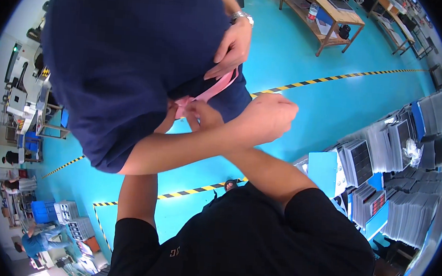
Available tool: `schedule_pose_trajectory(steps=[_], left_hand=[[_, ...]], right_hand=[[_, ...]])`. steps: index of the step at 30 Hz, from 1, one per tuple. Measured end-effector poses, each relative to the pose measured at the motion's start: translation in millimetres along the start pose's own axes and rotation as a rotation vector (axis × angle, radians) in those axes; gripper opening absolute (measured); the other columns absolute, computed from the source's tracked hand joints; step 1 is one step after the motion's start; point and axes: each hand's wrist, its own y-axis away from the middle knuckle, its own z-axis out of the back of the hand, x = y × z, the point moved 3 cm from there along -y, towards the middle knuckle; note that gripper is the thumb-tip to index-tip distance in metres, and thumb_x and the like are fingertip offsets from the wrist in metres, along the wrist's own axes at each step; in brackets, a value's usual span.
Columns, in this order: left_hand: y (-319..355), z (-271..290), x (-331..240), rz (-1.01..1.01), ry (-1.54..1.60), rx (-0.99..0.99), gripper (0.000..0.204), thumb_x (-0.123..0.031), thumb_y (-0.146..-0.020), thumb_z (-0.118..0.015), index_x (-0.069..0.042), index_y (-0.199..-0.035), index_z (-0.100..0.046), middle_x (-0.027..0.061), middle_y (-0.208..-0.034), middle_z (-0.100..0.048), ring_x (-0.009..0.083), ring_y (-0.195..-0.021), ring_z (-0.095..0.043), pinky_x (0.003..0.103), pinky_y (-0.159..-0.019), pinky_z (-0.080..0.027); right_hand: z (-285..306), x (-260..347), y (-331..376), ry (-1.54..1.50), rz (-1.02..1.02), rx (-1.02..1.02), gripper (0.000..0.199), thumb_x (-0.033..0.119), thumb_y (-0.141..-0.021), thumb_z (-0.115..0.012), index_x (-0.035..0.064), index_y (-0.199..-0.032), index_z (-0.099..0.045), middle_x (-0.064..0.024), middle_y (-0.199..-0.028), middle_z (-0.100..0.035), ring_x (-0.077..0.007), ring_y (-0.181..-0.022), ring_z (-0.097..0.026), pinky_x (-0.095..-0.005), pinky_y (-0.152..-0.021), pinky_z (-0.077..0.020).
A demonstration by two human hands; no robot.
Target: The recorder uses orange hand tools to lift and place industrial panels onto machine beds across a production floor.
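A pink strap [215, 89] is running along the lower part of a co-worker's navy shirt [129, 54]. The left hand [168, 121] is pinching its gathered part, grip nearly closed; the right hand [208, 116] is curling beside it, too blurred for telling whether its grip is holding anything. The strap is looking light, soft and pliable, probably suiting fingertip holds near the gather

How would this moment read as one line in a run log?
left hand: at pink strap | right hand: at strap | grip: unclear | co-worker's forearm: crossing over wearer's arms
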Motion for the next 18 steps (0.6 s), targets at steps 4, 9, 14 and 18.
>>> schedule_pose_trajectory(steps=[4, 9, 14, 18], left_hand=[[-3, -14, -10, 0.108, -0.041, -0.216, 0.014, -0.012, -0.081, -0.060, -0.010, -0.068, -0.056, 0.0073, -0.051, -0.045, 0.0243, -0.044, -0.048, 0.043, -0.040, -0.033], [7, -2, -13, 0.003, 0.261, 0.050, 0.014, -0.010, -0.077, -0.068, -0.016, -0.065, -0.066, -0.0025, -0.061, -0.051, 0.0171, -0.063, -0.057, 0.034, -0.052, -0.043], [26, -12, -3, 0.322, 0.373, -0.162, 0.008, -0.011, -0.079, -0.067, -0.016, -0.072, -0.067, -0.0011, -0.066, -0.055, 0.0173, -0.066, -0.058, 0.033, -0.055, -0.045], [84, -36, -6, 0.618, 0.475, -0.343, 0.003, -0.013, -0.081, -0.066, -0.016, -0.080, -0.067, 0.0003, -0.072, -0.058, 0.0176, -0.068, -0.060, 0.033, -0.059, -0.046]], right_hand=[[-6, 16, -40, 0.296, 0.288, 0.066, 0.012, 0.010, -0.088, -0.067, 0.0019, -0.097, -0.064, -0.0161, -0.089, -0.067, -0.0324, -0.087, -0.066, -0.0424, -0.074, -0.0528], [-13, -7, -40, 0.839, 0.413, 0.243, 0.020, 0.012, -0.080, -0.066, 0.0037, -0.098, -0.067, -0.0161, -0.096, -0.069, -0.0358, -0.092, -0.066, -0.0421, -0.078, -0.0554], [-25, -25, -37, 1.022, 0.434, 0.291, 0.023, 0.014, -0.073, -0.068, 0.0035, -0.093, -0.068, -0.0158, -0.089, -0.069, -0.0316, -0.085, -0.068, -0.0406, -0.070, -0.0581], [-36, -23, -39, 1.136, 0.353, 0.580, 0.027, 0.020, -0.075, -0.069, 0.0033, -0.097, -0.067, -0.0164, -0.099, -0.068, -0.0302, -0.091, -0.068, -0.0413, -0.079, -0.0551]])
